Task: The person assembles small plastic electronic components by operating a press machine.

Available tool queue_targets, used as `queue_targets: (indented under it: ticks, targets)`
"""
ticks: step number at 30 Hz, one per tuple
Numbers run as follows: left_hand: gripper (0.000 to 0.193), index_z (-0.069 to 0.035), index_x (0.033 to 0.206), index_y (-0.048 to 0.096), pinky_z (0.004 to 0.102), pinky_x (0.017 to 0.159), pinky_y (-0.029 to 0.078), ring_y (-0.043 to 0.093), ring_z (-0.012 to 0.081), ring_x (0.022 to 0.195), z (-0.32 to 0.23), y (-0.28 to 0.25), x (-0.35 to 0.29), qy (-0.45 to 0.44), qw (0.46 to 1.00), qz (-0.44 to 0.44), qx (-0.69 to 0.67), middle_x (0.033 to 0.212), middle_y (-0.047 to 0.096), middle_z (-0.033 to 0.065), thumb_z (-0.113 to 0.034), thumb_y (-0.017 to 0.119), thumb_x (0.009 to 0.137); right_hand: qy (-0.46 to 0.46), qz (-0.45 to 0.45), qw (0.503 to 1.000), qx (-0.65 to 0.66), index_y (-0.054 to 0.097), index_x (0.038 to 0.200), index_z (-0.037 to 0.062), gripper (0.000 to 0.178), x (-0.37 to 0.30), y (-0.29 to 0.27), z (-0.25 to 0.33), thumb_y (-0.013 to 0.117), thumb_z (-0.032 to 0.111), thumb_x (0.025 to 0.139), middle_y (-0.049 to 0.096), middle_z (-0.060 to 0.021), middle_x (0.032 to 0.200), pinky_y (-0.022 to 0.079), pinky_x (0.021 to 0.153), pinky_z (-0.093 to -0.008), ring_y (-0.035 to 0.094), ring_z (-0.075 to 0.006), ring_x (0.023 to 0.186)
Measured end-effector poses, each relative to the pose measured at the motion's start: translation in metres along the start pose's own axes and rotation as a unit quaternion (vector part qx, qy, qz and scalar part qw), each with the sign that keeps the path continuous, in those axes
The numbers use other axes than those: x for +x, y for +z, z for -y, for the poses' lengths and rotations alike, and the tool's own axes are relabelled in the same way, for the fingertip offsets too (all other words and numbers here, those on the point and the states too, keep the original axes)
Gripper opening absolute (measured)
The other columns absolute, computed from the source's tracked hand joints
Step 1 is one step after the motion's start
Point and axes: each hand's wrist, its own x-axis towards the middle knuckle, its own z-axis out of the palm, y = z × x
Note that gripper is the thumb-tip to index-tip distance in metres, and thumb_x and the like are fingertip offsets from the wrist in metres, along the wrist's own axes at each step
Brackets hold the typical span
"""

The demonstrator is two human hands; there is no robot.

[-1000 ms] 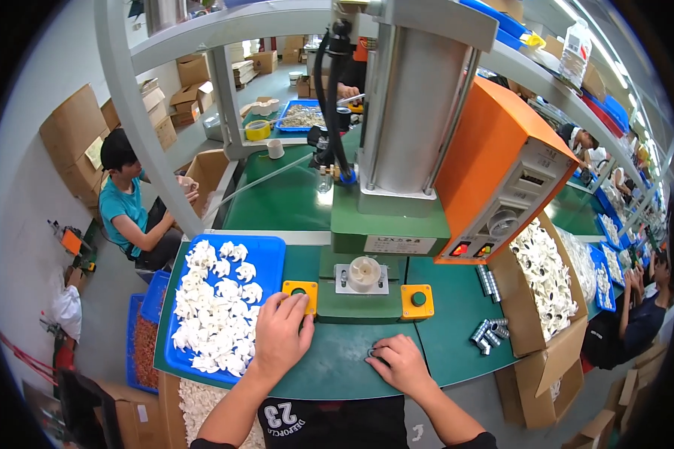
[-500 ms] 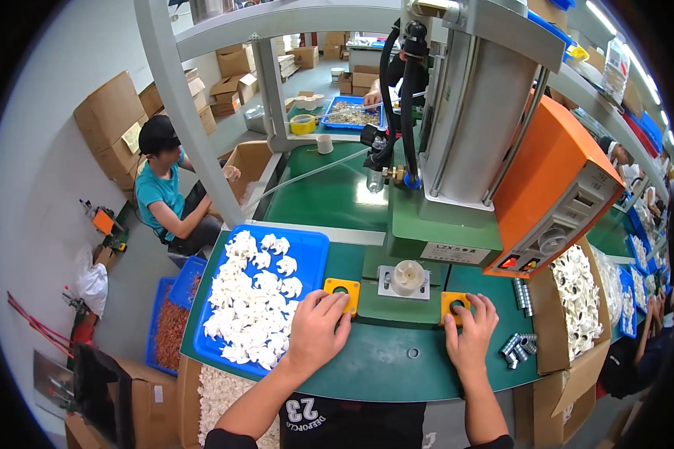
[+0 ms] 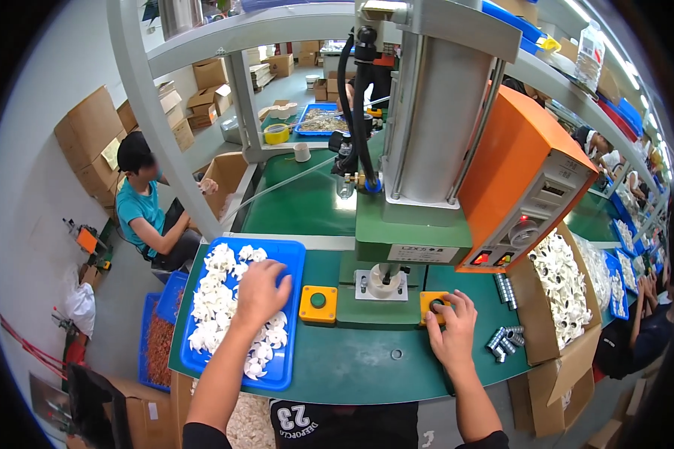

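My left hand (image 3: 261,294) is over the blue tray (image 3: 297,299), reaching among a heap of curved white plastic parts (image 3: 216,280). Its thumb stands apart from the fingers, whose tips are partly hidden. The fingers of my right hand (image 3: 454,328), spread and holding nothing, rest at a yellow box with a dark push button (image 3: 427,303). Another yellow button box with a green button (image 3: 318,301) sits left of the press, untouched. Between the boxes, the rod of the green bench press (image 3: 408,233) is down in a round white holder (image 3: 384,282).
A small metal ring (image 3: 397,354) lies on the green table (image 3: 352,367). Stacked metal rings (image 3: 505,340) are at the right, beside a carton of white parts (image 3: 539,329). An orange control box (image 3: 528,179) flanks the press cylinder. A co-worker in teal (image 3: 146,213) sits at the left.
My left hand has left the left button and moved over the tray. My right hand stays at its button. The press rod has come down into the white holder; the view has shifted slightly.
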Motion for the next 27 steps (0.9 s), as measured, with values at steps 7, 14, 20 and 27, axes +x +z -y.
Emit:
queue_targets:
  ticks: [7,14,20,27]
  targets:
    - [0.033,-0.004,0.113,0.077,0.0457,0.092,0.055,0.069,0.0361,0.101,0.026,-0.002,0.001,-0.087,0.983,0.108,0.12,0.107,0.073,0.0159,-0.025,0.077,0.087,-0.013,0.015,0.999,0.031,0.071,0.098,0.0033,0.022,0.017,-0.001,0.0,0.08,0.017,0.083,0.065,-0.0152,0.121,0.043,0.104,-0.0504,0.056,-0.0388,0.126]
    - [0.031,-0.001,0.11,0.076,0.0468,0.088,0.056,0.07,0.0365,0.099,0.007,-0.008,0.002,-0.043,0.996,0.055,0.055,0.106,0.072,0.0179,-0.021,0.079,0.087,0.03,0.058,0.99,0.121,0.07,0.118,0.0033,0.045,0.054,0.005,0.03,0.084,0.026,0.081,0.063,-0.0169,0.131,0.042,0.108,-0.0488,0.055,-0.0407,0.126]
    - [0.031,0.003,0.111,0.075,0.0418,0.087,0.057,0.07,0.0371,0.097,-0.047,-0.02,0.005,-0.003,0.995,-0.003,-0.099,0.107,0.072,0.0185,-0.013,0.082,0.086,0.1,0.115,0.964,0.217,0.072,0.122,0.0036,0.053,0.094,0.022,0.064,0.082,0.04,0.084,0.067,-0.0184,0.133,0.047,0.106,-0.0456,0.06,-0.04,0.124]
    - [0.033,0.001,0.111,0.076,0.0415,0.085,0.057,0.07,0.0351,0.098,-0.098,-0.005,0.014,0.09,0.982,0.008,-0.167,0.107,0.073,0.0163,-0.014,0.084,0.083,0.079,0.181,0.975,0.106,0.074,0.122,0.0051,0.056,0.092,0.004,0.043,0.081,0.045,0.084,0.072,-0.0174,0.123,0.05,0.104,-0.0459,0.058,-0.0403,0.127]
